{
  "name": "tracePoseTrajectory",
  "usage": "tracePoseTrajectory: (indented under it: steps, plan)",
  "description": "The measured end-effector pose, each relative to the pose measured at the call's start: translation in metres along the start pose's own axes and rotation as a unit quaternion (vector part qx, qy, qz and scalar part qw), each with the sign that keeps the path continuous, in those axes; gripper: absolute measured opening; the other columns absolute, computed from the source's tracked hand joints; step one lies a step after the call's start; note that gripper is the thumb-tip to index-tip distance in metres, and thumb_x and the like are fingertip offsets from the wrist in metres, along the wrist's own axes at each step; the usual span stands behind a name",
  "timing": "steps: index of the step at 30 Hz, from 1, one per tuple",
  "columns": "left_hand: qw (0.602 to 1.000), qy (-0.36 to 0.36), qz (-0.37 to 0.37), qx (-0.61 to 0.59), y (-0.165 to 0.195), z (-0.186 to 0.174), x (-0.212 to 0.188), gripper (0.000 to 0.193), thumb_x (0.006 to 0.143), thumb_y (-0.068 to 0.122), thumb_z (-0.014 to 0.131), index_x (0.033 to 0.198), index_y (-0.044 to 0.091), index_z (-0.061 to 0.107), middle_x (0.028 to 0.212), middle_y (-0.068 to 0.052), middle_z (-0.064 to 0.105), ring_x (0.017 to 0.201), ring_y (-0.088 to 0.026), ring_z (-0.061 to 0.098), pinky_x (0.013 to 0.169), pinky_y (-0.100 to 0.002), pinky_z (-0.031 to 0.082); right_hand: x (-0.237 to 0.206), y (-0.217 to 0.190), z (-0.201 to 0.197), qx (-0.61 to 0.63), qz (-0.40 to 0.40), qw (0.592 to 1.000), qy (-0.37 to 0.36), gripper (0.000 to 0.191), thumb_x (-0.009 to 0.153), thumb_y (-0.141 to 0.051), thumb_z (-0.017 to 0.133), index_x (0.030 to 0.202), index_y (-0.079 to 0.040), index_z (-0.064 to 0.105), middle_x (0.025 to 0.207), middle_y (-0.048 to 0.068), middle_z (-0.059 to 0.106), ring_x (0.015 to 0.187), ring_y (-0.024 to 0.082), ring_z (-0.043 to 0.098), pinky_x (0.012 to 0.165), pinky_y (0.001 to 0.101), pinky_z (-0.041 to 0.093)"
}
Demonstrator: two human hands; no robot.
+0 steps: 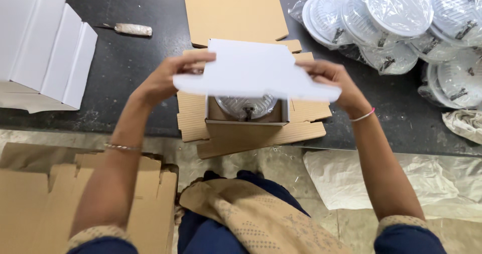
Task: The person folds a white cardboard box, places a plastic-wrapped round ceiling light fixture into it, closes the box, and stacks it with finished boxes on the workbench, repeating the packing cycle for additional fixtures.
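My left hand (168, 78) grips the left edge of a white box lid flap (253, 70), and my right hand (331, 80) grips its right edge. The flap is held nearly level over an open small cardboard box (246, 118). Inside the box lies a round plastic-wrapped light fitting (246, 106) with a metal clip, partly hidden by the flap. The box rests on a stack of flat brown cardboard blanks (301, 126) at the near edge of a black table (125, 63).
Several bagged round white fittings (401, 23) pile at the back right. Folded white box blanks (45, 48) lie at the left, with a wrapped knife-like tool (131, 29) beside them. More brown cardboard (40, 193) and plastic sheet (427, 178) sit on the floor.
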State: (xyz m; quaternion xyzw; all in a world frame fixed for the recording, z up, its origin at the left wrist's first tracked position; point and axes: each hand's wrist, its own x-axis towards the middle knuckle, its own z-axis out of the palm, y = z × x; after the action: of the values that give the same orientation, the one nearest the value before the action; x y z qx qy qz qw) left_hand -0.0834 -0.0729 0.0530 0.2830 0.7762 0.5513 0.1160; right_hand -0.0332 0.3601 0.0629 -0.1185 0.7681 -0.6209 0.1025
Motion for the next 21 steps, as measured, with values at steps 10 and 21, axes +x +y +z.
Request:
tracePoseTrajectory:
  steps: [10, 21]
  plan:
    - [0.959, -0.02, -0.107, 0.261, -0.014, 0.072, -0.061, 0.102, 0.066, 0.037, 0.089, 0.155, 0.021, 0.043, 0.157, -0.021, 0.039, 0.135, -0.038, 0.048, 0.108, -0.046, 0.043, -0.048, 0.033, 0.06, -0.406, -0.053, 0.912, -0.022, 0.106, 0.06, -0.029, 0.095, 0.151, -0.013, 0.043, 0.15, 0.022, 0.046, 0.135, 0.043, 0.05, 0.11, 0.0499, 0.042]
    - [0.987, 0.108, -0.069, 0.092, 0.021, 0.065, -0.055, 0.08, 0.071, 0.027, 0.085, 0.142, 0.009, 0.054, 0.124, -0.015, 0.074, 0.097, -0.026, 0.078, 0.087, -0.04, 0.062, -0.05, 0.003, 0.034, -0.096, 0.035, 0.993, 0.056, 0.075, 0.077, -0.002, 0.08, 0.148, -0.006, 0.057, 0.125, 0.016, 0.072, 0.11, 0.02, 0.073, 0.094, 0.0328, 0.06]
